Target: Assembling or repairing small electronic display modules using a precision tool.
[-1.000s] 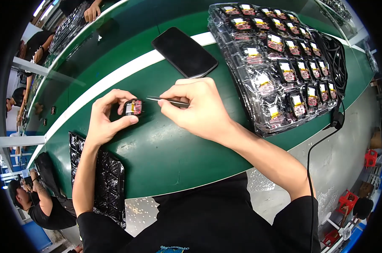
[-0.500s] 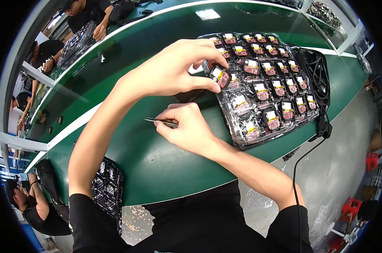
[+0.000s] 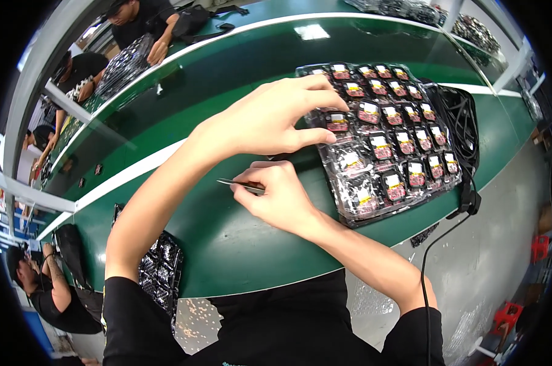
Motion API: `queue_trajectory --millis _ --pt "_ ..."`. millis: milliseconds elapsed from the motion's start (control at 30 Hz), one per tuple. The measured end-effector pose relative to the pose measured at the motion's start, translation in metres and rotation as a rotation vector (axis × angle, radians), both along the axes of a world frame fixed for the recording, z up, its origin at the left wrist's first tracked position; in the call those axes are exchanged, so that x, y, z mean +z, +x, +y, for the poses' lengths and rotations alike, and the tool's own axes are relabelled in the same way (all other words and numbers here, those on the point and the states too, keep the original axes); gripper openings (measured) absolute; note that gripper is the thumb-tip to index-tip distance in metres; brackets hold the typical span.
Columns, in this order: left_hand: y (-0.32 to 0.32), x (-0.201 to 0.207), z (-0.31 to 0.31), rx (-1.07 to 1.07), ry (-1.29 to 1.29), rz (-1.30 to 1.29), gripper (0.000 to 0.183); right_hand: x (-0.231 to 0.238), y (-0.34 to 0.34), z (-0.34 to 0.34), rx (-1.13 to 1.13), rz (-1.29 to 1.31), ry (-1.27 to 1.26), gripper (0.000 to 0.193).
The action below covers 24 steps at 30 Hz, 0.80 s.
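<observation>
A clear plastic tray (image 3: 373,215) on the green table holds rows of small black-framed modules with white, yellow and red faces. My left hand (image 3: 282,116) reaches over the tray's left side, thumb and forefinger spread apart around one black-framed module (image 3: 337,122). That module sits darker than its neighbours in its pocket; whether a fingertip still touches it is hard to see. Left of the tray, my right hand (image 3: 279,192) is closed on thin metal tweezers (image 3: 226,181), their tips pointing left. Two near pockets on the tray's left side show modules lacking black frames.
Coiled black cables (image 3: 462,119) lie beside the tray on its right, one running down past my right arm. A black moulded tray (image 3: 160,268) rests by my left elbow. Across a white-edged divider (image 3: 129,168), other people work at the bench.
The module pinched and tilted in my left hand has come down to the right into a pocket of the tray. My right hand keeps the tweezers. The whole view has shifted slightly.
</observation>
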<state>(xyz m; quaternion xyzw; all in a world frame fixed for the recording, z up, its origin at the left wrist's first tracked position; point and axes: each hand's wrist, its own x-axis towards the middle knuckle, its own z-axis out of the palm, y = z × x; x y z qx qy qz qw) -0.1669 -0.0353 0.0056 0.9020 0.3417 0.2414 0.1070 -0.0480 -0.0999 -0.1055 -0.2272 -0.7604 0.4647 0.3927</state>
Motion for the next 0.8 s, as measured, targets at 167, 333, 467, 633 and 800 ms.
queue_trajectory --millis 167,333,467,633,800 --pt "-0.034 -0.013 -0.028 0.166 0.072 -0.044 0.040 0.006 0.011 -0.002 -0.062 -0.027 0.038 0.015" --pt "-0.171 -0.047 -0.062 0.579 0.175 0.024 0.030 0.011 0.012 -0.007 -0.063 -0.081 0.035 0.015" --pt "-0.317 -0.083 -0.118 1.095 0.267 0.239 0.036 0.014 0.008 -0.009 -0.043 -0.088 0.023 0.015" --pt "-0.438 -0.123 -0.193 1.780 0.130 0.269 0.058 0.009 0.005 -0.007 -0.050 -0.114 0.034 0.014" --pt "-0.463 -0.135 -0.211 1.623 0.199 0.050 0.052 0.010 0.006 -0.008 -0.061 -0.126 0.024 0.013"
